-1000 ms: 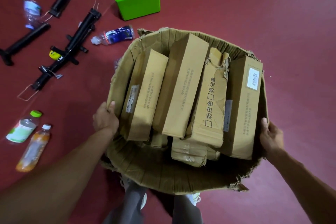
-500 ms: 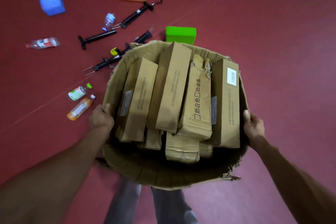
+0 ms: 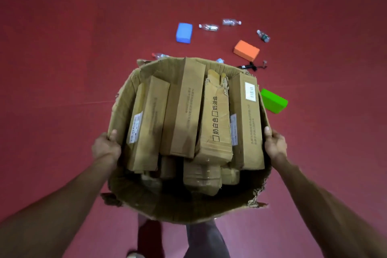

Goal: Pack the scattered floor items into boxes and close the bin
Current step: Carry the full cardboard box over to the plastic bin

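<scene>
Both hands clamp carton rim — left hand, right hand.

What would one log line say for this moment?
left hand: grips carton left rim | right hand: grips right rim | long boxes: fill carton | green block: on floor, unpacked

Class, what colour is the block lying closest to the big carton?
The block is bright green; head view.
</scene>
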Demonstrator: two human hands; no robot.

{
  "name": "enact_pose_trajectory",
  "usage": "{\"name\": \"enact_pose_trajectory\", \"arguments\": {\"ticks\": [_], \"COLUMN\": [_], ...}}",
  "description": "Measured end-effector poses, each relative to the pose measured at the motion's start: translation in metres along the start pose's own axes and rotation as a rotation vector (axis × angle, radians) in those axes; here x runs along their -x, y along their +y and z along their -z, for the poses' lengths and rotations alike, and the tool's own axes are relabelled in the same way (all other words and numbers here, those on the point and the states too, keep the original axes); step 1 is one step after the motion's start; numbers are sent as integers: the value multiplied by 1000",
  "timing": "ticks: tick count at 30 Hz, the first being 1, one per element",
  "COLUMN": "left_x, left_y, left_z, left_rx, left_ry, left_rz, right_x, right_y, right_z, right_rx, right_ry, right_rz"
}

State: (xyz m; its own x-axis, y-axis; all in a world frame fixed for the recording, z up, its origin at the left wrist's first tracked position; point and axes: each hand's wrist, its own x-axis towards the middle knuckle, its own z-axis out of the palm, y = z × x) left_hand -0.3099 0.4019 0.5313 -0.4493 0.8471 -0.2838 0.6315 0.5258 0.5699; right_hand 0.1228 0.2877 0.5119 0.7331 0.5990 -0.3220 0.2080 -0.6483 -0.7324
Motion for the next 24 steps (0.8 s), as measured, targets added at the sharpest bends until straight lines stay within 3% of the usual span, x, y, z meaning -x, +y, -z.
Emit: {"name": "enact_pose_trajectory", "arguments": {"ticks": [12,24], "left_x": [-3,13], "left_y": [-248,-499], "left_z": [334,544], "left_rx": [274,385], "left_ry": [272,692], "left_rz": [349,821], "right_x": [257,530], "right_y": [-208,-347], "right_z": [-205,-487], "right_rx": [155,348], "right_ry": [-358,-878], "right_rz": [357,742]}}
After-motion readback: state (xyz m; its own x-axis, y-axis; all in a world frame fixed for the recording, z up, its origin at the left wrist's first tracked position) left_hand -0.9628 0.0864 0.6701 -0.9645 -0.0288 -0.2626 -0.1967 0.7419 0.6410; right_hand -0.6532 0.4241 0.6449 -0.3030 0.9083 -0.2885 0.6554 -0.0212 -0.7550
